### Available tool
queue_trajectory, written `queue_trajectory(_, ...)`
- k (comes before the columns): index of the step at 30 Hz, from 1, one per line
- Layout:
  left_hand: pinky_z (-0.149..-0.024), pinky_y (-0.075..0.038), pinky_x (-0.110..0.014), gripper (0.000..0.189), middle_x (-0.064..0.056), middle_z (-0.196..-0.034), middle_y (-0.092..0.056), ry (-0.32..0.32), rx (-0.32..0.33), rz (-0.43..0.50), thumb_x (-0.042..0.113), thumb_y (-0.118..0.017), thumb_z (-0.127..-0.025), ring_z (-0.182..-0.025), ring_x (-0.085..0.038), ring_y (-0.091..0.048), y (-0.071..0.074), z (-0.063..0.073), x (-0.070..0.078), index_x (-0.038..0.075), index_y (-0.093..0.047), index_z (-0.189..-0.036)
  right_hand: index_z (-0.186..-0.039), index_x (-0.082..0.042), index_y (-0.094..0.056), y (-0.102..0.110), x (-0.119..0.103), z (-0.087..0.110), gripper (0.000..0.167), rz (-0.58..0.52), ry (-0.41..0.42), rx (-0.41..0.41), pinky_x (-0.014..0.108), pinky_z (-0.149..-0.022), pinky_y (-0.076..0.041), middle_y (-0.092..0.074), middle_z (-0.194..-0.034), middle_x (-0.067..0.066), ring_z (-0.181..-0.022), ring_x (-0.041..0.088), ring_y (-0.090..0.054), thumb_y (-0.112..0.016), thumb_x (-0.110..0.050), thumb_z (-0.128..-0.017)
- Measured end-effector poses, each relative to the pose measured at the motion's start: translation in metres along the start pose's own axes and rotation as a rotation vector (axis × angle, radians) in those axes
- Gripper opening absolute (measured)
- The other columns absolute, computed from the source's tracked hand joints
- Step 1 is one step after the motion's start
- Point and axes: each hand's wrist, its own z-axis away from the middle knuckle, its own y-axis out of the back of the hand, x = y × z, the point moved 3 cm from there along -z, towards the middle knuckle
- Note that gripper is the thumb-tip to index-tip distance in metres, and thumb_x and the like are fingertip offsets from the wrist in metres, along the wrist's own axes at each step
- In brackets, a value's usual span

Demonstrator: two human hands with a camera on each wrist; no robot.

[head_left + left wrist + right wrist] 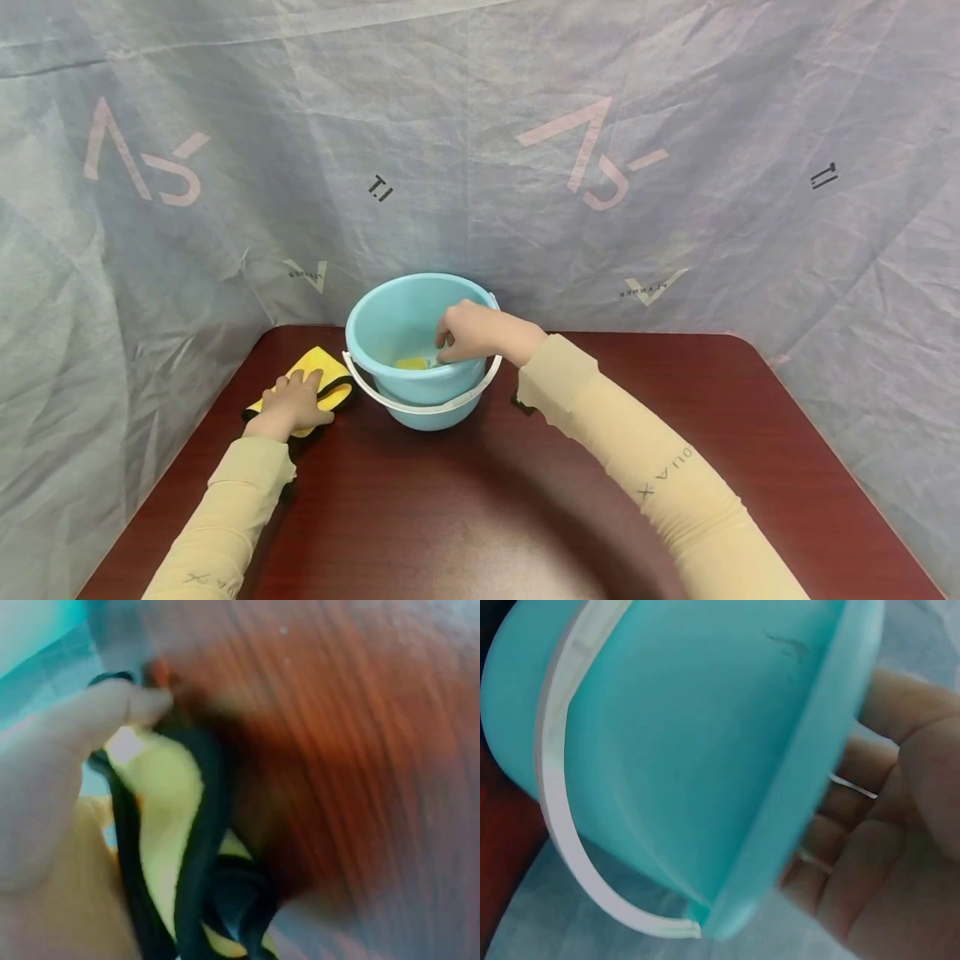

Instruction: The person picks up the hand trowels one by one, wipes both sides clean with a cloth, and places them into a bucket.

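Note:
A light-blue bucket (390, 333) with a white handle (442, 408) stands near the back of the table. My right hand (472, 332) reaches over its rim with bent fingers; in the right wrist view the bucket wall hides the fingertips (825, 802). Something yellow (411, 363) lies inside, with a pale bit beside it, too small to make out. Left of the bucket is a yellow cloth (318, 360) edged in black. My left hand (291, 404) grips it from above, its thumb against the folded edge in the blurred left wrist view.
The dark red wooden table (420, 517) ends at a grey fabric backdrop (465, 167) that hangs close behind the bucket. A small black thing (521, 405) shows just below the right cuff.

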Motion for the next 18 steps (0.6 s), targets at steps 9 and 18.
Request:
queue_trajectory(9, -0.090, -0.028, -0.072, 0.082, -0.036, -0.142, -0.024, -0.058, 0.134, 0.065, 0.035, -0.063, -0.084, -0.125, -0.057, -0.024, 0.031, 0.021, 0.018, -0.005, -0.024, -0.144, -0.100, -0.007, -0.071, 0.031, 0.008, 0.044, 0.018, 0.004, 0.141, 0.204, 0.025, -0.069, -0.051, -0.069, -0.086, 0.002, -0.072, 0.011, -0.062, -0.064, -0.015, -0.086)
queue_trajectory(18, -0.091, -0.030, -0.068, 0.066, -0.028, -0.142, -0.034, -0.185, 0.413, 0.112, 0.012, -0.049, -0.084, -0.127, -0.049, -0.031, 0.091, 0.066, 0.071, -0.001, -0.028, -0.145, -0.091, -0.006, -0.071, 0.054, 0.021, 0.104, 0.010, 0.079, 0.168, 0.406, 0.026, -0.066, -0.050, -0.068, -0.081, 0.001, -0.069, 0.012, -0.061, -0.066, -0.009, -0.082)
